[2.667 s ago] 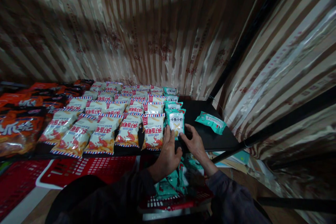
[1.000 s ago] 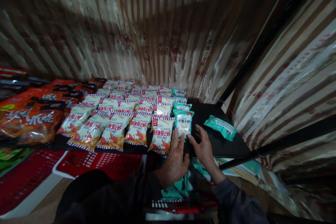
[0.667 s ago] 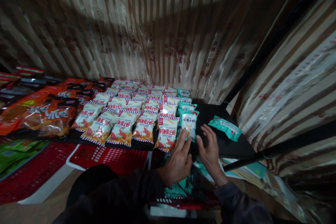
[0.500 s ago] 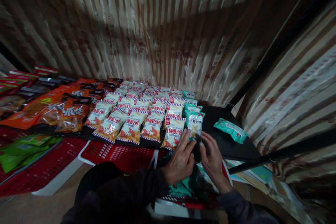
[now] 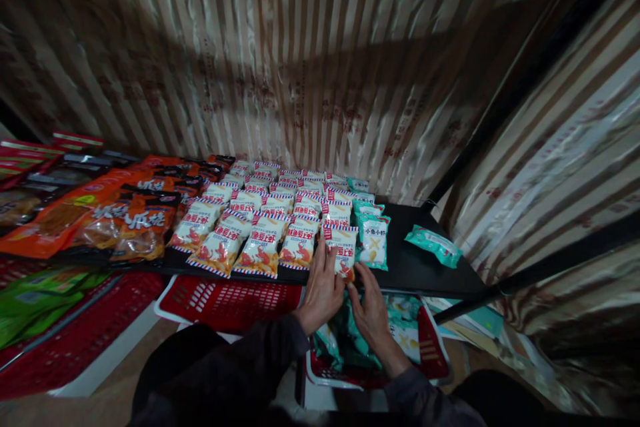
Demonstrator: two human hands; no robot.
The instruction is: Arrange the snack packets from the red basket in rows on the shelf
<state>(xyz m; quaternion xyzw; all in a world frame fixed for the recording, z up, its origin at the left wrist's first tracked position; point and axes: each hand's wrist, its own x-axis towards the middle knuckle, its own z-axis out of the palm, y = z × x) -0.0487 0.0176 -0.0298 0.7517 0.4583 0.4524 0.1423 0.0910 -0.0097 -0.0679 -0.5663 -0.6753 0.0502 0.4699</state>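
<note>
Our left hand and right hand have moved from the teal packet to the white packet, both unclenched at its edges, perhaps for alignment.

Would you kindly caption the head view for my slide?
Left hand and right hand at a red-lettered snack bag beside teal bags on a shelf.

Dim | 1 broad shadow across striped sheeting | pale glints | edges stretched
</note>
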